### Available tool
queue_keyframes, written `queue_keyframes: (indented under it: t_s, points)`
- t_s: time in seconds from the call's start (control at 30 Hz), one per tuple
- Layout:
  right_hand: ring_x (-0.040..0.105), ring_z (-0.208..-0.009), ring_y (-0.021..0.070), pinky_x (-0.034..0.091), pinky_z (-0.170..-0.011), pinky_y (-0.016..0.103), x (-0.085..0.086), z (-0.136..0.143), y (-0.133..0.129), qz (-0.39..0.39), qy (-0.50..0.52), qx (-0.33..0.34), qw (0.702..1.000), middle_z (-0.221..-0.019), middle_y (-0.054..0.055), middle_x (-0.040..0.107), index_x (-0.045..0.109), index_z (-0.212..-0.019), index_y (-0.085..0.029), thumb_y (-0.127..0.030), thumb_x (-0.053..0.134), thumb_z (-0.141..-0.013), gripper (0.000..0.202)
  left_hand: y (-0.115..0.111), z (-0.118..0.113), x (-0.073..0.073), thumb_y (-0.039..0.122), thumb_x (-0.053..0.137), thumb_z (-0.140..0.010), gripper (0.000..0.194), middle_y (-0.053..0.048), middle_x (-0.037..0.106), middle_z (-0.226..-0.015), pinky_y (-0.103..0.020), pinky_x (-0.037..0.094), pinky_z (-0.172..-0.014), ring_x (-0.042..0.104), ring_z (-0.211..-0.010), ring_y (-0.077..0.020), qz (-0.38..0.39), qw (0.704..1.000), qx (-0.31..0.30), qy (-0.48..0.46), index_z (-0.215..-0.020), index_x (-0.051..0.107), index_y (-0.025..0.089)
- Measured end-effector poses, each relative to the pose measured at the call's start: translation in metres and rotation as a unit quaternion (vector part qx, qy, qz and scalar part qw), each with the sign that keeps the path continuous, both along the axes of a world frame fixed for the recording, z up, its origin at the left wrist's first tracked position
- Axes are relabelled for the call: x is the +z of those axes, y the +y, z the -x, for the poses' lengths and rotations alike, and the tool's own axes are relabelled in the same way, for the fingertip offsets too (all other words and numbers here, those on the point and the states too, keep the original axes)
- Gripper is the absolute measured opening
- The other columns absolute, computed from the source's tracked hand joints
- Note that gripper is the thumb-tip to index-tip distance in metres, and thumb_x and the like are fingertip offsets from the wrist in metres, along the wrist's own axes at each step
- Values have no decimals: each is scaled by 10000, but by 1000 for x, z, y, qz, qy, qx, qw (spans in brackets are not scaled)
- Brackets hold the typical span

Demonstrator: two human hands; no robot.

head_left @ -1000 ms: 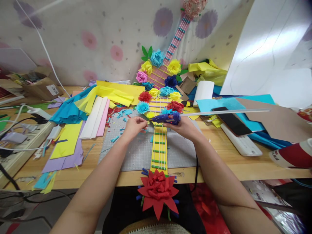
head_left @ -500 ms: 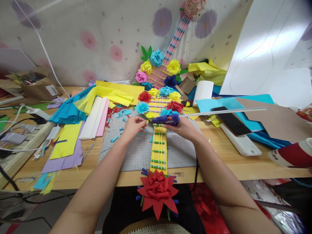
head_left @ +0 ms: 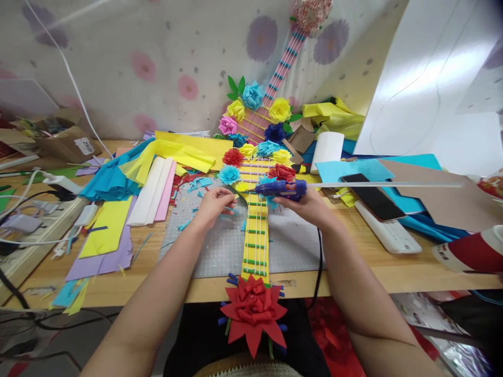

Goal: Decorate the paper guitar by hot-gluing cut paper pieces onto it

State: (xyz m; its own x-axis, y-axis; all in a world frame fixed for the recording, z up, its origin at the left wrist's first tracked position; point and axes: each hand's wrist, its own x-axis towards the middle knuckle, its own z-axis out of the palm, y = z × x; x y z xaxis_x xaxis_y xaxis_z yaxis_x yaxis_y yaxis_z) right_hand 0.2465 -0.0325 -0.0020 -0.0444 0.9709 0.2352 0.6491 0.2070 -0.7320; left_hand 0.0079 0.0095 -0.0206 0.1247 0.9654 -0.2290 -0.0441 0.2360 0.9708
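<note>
My right hand point(head_left: 304, 207) is wrapped round a blue glue gun point(head_left: 285, 189), with a long clear glue stick point(head_left: 377, 185) sticking out of its back. The gun's nozzle points left, over the yellow paper guitar point(head_left: 257, 235) near its lower yellow flower. Just left of the guitar, my left hand point(head_left: 216, 206) is closed in a pinch; what its fingertips hold is too small to make out. Red, yellow and blue paper flowers surround the guitar's body, and a big red flower point(head_left: 253, 309) covers its near end.
A pink flowered guitar point(head_left: 285, 65) leans on the wall behind. Crepe paper point(head_left: 106, 175) and a power strip point(head_left: 43, 235) lie left. A phone point(head_left: 373, 197), a white power bank point(head_left: 387, 226) and a cup point(head_left: 475, 248) are right. The grey cutting mat point(head_left: 291, 246) lies under the guitar.
My right hand has moved the glue gun to the right, drawing its nozzle away from my left fingertips. My left hand has barely moved.
</note>
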Motion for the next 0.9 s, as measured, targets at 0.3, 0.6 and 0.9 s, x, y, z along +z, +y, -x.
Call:
queue_keyframes:
  t_s: [0.3, 0.6, 0.9]
  points:
    - [398, -388, 83, 333, -370, 248, -1, -18, 3, -9, 183, -129, 975, -489, -6, 535, 567, -610, -179, -574, 701, -620, 417, -2, -1, -1, 321, 746, -596, 316, -6, 632, -683, -205, 507, -462, 583, -586, -97, -8, 999, -52, -6, -746, 512, 169]
    - [473, -439, 124, 410, -443, 277, -3, -15, 7, -63, 232, -206, 949, -473, -3, 523, 557, -585, -196, -596, 666, -644, 419, -1, -10, -7, 242, 635, -646, 238, 33, 600, -578, -223, 508, -449, 592, -528, -113, -17, 999, -16, 47, -777, 441, 200]
    - [584, -572, 188, 477, -540, 322, -7, -20, 12, -95, 233, -239, 938, -571, 43, 598, 559, -639, -211, -618, 605, -692, 413, 9, -26, -17, 174, 600, -625, 283, 5, 634, -628, -157, 396, -383, 630, -562, -137, -37, 989, 86, 114, -788, 372, 216]
